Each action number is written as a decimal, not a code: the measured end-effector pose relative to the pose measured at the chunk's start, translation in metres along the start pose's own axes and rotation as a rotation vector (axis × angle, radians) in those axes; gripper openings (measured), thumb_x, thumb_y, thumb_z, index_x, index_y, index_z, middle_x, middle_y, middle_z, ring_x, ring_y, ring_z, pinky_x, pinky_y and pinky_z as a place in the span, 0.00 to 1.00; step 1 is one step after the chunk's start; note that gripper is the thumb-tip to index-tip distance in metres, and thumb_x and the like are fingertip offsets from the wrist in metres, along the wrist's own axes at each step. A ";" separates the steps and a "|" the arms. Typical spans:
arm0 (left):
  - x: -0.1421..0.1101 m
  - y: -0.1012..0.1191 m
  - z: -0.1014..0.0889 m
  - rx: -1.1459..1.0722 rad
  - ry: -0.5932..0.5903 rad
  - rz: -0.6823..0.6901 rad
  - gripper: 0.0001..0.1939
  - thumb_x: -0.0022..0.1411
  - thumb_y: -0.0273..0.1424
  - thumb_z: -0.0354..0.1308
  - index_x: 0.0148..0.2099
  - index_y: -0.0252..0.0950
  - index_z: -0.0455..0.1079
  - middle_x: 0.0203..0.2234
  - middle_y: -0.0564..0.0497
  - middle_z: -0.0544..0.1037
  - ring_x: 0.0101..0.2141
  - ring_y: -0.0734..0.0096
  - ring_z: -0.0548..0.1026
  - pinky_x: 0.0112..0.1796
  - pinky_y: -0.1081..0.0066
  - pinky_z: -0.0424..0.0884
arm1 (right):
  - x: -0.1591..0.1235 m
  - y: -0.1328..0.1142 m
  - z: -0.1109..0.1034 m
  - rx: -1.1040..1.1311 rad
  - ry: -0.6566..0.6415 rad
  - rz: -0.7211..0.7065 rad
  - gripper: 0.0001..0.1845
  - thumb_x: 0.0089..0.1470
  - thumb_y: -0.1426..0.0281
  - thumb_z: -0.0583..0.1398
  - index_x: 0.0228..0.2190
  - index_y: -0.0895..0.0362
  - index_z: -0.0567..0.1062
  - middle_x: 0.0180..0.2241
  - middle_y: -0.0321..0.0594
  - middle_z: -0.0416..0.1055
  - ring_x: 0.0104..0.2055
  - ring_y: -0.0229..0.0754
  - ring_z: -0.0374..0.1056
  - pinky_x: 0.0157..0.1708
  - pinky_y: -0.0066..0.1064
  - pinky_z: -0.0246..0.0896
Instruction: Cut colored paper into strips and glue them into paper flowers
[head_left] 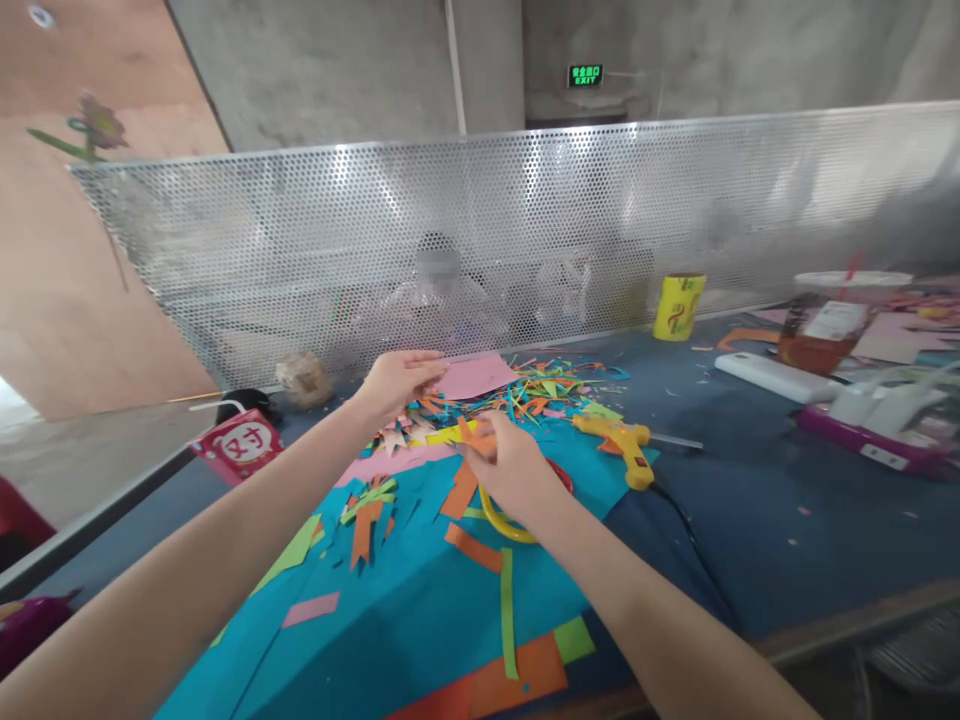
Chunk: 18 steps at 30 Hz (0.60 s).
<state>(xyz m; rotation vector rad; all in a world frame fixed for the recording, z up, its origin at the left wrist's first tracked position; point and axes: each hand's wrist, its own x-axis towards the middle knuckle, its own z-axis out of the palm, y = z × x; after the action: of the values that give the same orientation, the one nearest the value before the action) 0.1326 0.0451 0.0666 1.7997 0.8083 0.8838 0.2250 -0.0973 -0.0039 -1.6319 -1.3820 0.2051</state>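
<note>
My left hand (401,383) reaches over the scrap pile, its fingers closed at the left edge of a pink paper sheet (478,378). My right hand (516,468) is closer to me, thumb and fingers pinched round a small orange paper piece (474,436). Partly covered by that hand are a yellow loop (495,518) and a red curved part; what they belong to is hidden. Cut paper strips (559,385) in several colours heap up behind the hands. Below them lies a large blue paper sheet (420,630), with fringed orange and green scraps (364,525) on it.
A yellow glue gun (622,442) with a black cord lies to the right. Further right are a purple-edged power strip (874,445), a drink cup (821,325) and a yellow roll (679,308). A red drink carton (240,445) stands left. A perforated metal screen (300,240) closes the back; a person sits behind it.
</note>
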 end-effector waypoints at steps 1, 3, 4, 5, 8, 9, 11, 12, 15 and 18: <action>-0.003 0.003 0.006 -0.033 -0.029 -0.014 0.17 0.44 0.29 0.62 0.39 0.28 0.68 0.24 0.48 0.75 0.20 0.78 0.70 0.23 0.75 0.67 | 0.003 0.002 0.001 0.042 0.026 0.005 0.24 0.48 0.65 0.56 0.47 0.60 0.61 0.43 0.50 0.67 0.40 0.44 0.66 0.35 0.33 0.61; -0.011 0.009 0.017 -0.096 -0.091 -0.046 0.15 0.44 0.28 0.63 0.37 0.28 0.69 0.22 0.50 0.74 0.20 0.79 0.69 0.22 0.76 0.66 | 0.009 0.006 0.004 0.106 0.080 0.025 0.32 0.45 0.66 0.59 0.51 0.59 0.57 0.49 0.52 0.61 0.41 0.45 0.66 0.37 0.35 0.62; -0.014 0.011 0.023 -0.140 -0.127 -0.066 0.15 0.45 0.27 0.62 0.37 0.28 0.69 0.21 0.51 0.74 0.20 0.80 0.69 0.22 0.77 0.66 | 0.012 0.007 0.005 0.127 0.084 0.039 0.34 0.44 0.67 0.60 0.52 0.58 0.55 0.51 0.52 0.60 0.39 0.44 0.67 0.37 0.35 0.63; -0.016 0.014 0.027 -0.201 -0.167 -0.091 0.14 0.45 0.26 0.62 0.37 0.28 0.70 0.21 0.51 0.74 0.20 0.80 0.69 0.22 0.77 0.66 | 0.014 0.009 0.005 0.137 0.067 0.051 0.34 0.44 0.68 0.59 0.52 0.58 0.55 0.49 0.51 0.62 0.37 0.42 0.68 0.35 0.34 0.64; -0.021 0.022 0.034 -0.334 -0.234 -0.100 0.13 0.45 0.23 0.62 0.37 0.28 0.70 0.21 0.51 0.74 0.21 0.81 0.70 0.22 0.80 0.65 | 0.019 0.010 0.000 0.109 -0.051 0.061 0.17 0.52 0.72 0.51 0.45 0.60 0.64 0.36 0.43 0.72 0.29 0.37 0.70 0.28 0.27 0.65; -0.021 0.024 0.034 -0.348 -0.225 -0.078 0.14 0.45 0.22 0.62 0.37 0.28 0.69 0.22 0.50 0.74 0.22 0.81 0.70 0.22 0.80 0.65 | 0.020 0.008 -0.004 0.076 -0.086 0.051 0.14 0.54 0.72 0.48 0.42 0.60 0.66 0.32 0.42 0.73 0.28 0.36 0.70 0.27 0.25 0.64; -0.024 0.027 0.029 -0.341 -0.176 -0.033 0.15 0.45 0.23 0.63 0.38 0.29 0.68 0.23 0.50 0.75 0.22 0.80 0.70 0.23 0.79 0.66 | 0.021 0.002 -0.017 -0.014 -0.134 0.031 0.18 0.57 0.72 0.42 0.37 0.61 0.69 0.27 0.41 0.73 0.25 0.34 0.69 0.25 0.23 0.63; -0.026 0.027 0.024 -0.315 -0.150 -0.021 0.16 0.44 0.24 0.63 0.39 0.29 0.68 0.24 0.49 0.75 0.22 0.79 0.71 0.23 0.78 0.66 | 0.021 -0.003 -0.025 -0.073 -0.164 0.022 0.19 0.58 0.71 0.41 0.36 0.61 0.70 0.26 0.41 0.73 0.24 0.34 0.69 0.24 0.23 0.62; -0.037 0.022 0.006 -0.140 -0.117 -0.026 0.18 0.43 0.29 0.64 0.39 0.31 0.68 0.26 0.48 0.76 0.25 0.75 0.73 0.24 0.77 0.66 | 0.026 -0.023 -0.043 -0.314 -0.303 0.002 0.15 0.55 0.72 0.48 0.31 0.61 0.73 0.25 0.44 0.74 0.28 0.40 0.70 0.28 0.27 0.62; -0.056 0.011 -0.011 0.037 -0.129 -0.026 0.18 0.46 0.34 0.62 0.40 0.32 0.66 0.25 0.48 0.76 0.25 0.74 0.73 0.23 0.76 0.65 | 0.035 -0.040 -0.048 -0.602 -0.442 0.024 0.05 0.44 0.78 0.58 0.23 0.63 0.75 0.28 0.50 0.74 0.36 0.50 0.70 0.35 0.36 0.62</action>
<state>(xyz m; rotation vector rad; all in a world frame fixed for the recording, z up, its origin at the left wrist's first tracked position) 0.0957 0.0005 0.0682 1.8541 0.7674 0.7318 0.2413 -0.0974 0.0658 -2.1878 -1.8847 0.1794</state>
